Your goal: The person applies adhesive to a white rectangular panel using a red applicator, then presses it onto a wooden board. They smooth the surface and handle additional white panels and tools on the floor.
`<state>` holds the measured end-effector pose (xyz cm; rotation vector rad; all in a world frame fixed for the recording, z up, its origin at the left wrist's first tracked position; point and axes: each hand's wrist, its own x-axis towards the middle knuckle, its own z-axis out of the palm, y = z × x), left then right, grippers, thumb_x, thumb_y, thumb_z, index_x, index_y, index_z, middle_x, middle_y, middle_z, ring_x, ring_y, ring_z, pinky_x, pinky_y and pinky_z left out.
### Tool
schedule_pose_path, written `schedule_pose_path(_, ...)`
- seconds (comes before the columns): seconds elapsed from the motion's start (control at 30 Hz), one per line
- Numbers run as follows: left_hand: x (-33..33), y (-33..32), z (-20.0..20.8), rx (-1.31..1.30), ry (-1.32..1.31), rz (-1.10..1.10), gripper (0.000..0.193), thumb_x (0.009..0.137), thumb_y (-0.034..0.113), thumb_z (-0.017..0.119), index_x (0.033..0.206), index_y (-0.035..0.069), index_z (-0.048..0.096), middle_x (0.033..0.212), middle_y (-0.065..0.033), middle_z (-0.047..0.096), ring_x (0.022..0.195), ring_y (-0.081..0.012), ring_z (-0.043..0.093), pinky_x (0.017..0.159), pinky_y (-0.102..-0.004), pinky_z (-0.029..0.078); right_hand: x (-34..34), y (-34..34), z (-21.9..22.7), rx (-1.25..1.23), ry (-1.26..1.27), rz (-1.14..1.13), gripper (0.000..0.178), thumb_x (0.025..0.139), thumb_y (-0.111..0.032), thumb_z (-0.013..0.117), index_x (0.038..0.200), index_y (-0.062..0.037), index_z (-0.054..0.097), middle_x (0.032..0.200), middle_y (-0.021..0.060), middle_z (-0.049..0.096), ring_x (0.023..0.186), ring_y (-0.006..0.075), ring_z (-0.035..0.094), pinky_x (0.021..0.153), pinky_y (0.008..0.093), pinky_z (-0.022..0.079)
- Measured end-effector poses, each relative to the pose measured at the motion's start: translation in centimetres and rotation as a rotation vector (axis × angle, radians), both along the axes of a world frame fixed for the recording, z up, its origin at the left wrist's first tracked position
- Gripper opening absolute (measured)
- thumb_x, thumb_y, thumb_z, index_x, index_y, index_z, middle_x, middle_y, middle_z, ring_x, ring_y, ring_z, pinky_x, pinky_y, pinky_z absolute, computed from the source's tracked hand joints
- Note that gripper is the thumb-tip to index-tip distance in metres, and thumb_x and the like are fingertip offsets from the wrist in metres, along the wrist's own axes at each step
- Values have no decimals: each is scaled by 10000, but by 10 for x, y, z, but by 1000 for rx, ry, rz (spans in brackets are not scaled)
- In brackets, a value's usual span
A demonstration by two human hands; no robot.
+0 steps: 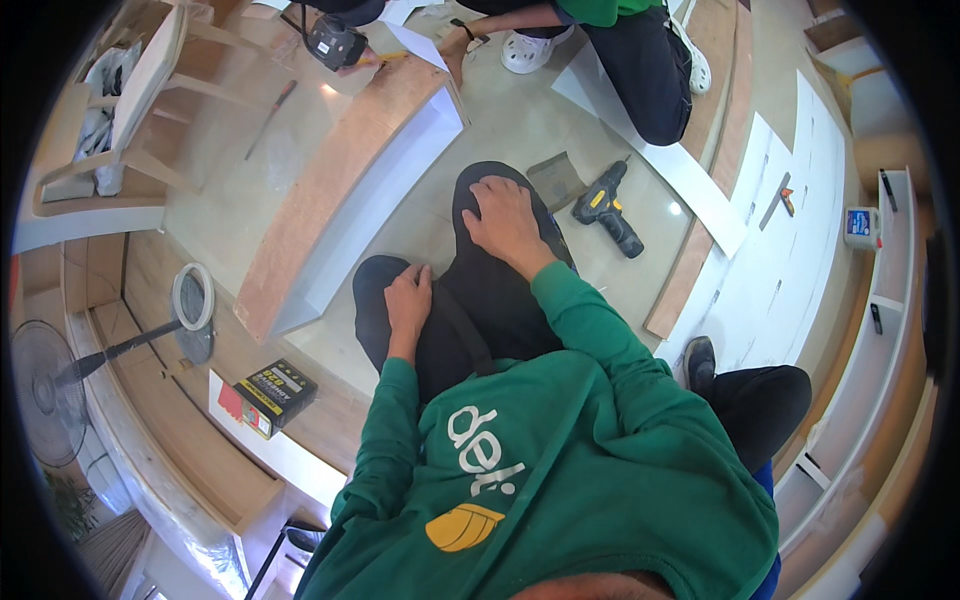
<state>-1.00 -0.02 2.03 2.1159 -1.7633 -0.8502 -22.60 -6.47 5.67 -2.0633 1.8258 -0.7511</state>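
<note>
We rested left hand point(407, 305), loosely curled, and right hand point(505, 222), half spread, on legs point(510, 305), both empty; drill point(604, 208) lay nearby.

Wide fisheye view (left of two, both head-worn), steeply downward over the nearby hands point(506, 222).

A drill point(606, 208) lies on the floor point(515, 125) right of the knees point(376, 290); a long trough point(335, 190) ahead, leftward; a carton point(280, 390) nearer, farther left.
</note>
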Motion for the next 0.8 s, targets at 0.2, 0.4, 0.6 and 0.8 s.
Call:
schedule_pose_path(0.2, -1, 1, 3, 11, -8, 58, 340, 956, 326, 574, 1064, 42, 727, 912, -229, 706, 896, -419, 680, 830, -468, 523, 2, -6, 0, 166, 15, 9, 428, 840, -265, 694, 1194, -31, 635, 1218, 119, 606, 1183, 310, 540, 973, 470, 409)
schedule_pose_path(0.4, 2, -3, 6, 51, -41, 40, 345, 960, 328, 570, 1085, 46, 725, 932, -224, 709, 902, -408, 685, 832, -461, 527, 10, -15, -11, 27, -18, -3, 288, 821, -255, 701, 1000, -35, 652, 1070, 119, 611, 1067, 307, 561, 881, 470, 430)
schedule_pose_path(0.6, 5, -5, 0, 58, -29, 44, 346, 962, 328, 568, 1093, 47, 723, 955, -219, 713, 930, -397, 687, 845, -441, 529, 8, -25, -19, 77, -32, -5, 287, 815, -258, 697, 989, -32, 661, 1070, 132, 614, 1056, 313, 561, 879, 472, 423)
schedule_pose_path(0.8, 20, -9, -9, 76, 107, 95, 330, 965, 286, 601, 1097, 8, 719, 946, -160, 742, 898, -287, 717, 819, -372, 537, 16, -42, -38, 126, -90, -18, 297, 805, -259, 688, 989, -26, 674, 1056, 148, 621, 1051, 323, 570, 873, 499, 425)
